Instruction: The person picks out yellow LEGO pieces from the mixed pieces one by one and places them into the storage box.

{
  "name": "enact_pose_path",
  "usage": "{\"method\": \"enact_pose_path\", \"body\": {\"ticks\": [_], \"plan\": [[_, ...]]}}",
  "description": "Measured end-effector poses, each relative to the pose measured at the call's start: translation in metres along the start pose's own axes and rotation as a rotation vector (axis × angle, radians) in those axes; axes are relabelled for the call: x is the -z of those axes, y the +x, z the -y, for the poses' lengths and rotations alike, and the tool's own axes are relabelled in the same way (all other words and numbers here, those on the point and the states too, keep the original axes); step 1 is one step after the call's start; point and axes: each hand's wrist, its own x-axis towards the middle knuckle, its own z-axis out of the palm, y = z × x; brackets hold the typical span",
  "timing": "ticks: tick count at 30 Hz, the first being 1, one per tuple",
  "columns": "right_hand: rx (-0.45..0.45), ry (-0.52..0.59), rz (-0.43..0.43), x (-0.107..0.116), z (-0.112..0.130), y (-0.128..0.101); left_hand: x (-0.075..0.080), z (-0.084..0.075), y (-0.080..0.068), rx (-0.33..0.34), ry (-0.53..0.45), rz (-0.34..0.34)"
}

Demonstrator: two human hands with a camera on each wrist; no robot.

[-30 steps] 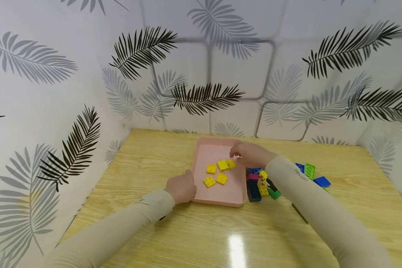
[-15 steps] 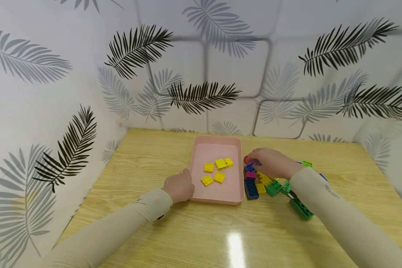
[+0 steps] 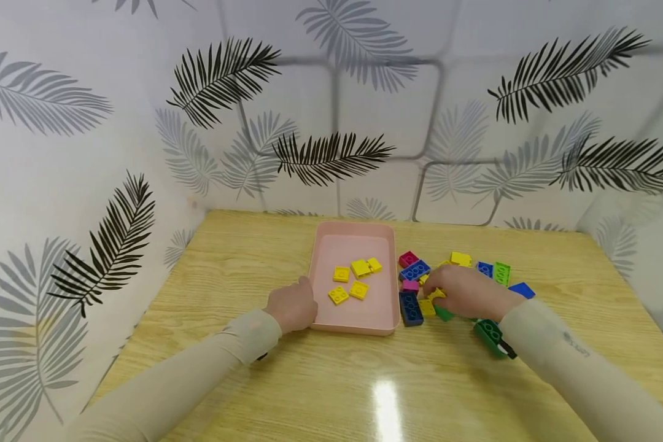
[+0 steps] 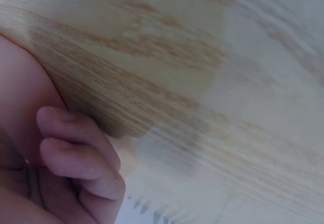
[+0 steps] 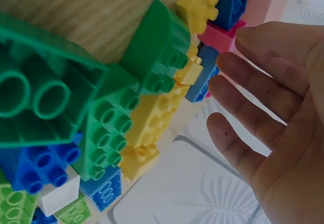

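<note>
A shallow pink tray (image 3: 353, 331) stands on the wooden table, with several flat yellow toy bricks (image 3: 341, 274) lying in it. My left hand (image 3: 291, 305) holds the tray's left side near the front corner; the left wrist view shows its curled fingers (image 4: 83, 158) against the tray wall. To the right of the tray, my right hand (image 3: 469, 291) is over a loose pile of toy bricks. Its fingers are spread and relaxed in the right wrist view, beside a blue brick (image 5: 205, 72) and yellow bricks (image 5: 157, 107), with nothing held.
Around the right hand lie a navy brick (image 3: 411, 308), a magenta brick (image 3: 408, 259), a dark green brick (image 3: 489, 337), a lime brick (image 3: 501, 274) and blue bricks (image 3: 522, 290). A patterned wall (image 3: 331, 110) borders the table at the back and left.
My right hand has gone from above the tray's right side, rightward and toward me, to the brick pile. The left hand stays at the tray. The view shifts slightly.
</note>
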Motion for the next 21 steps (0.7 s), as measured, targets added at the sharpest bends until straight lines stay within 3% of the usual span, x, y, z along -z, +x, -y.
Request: {"method": "enact_pose_path", "body": {"ticks": [7,21], "plan": [[-0.012,-0.052,0.045,-0.008,0.004,0.0,0.001,0.0,-0.001,-0.004,-0.002,-0.001],[-0.009,-0.114,0.034,-0.022,0.005,0.011,0.002,0.001,0.0,-0.019,0.009,-0.002]]}}
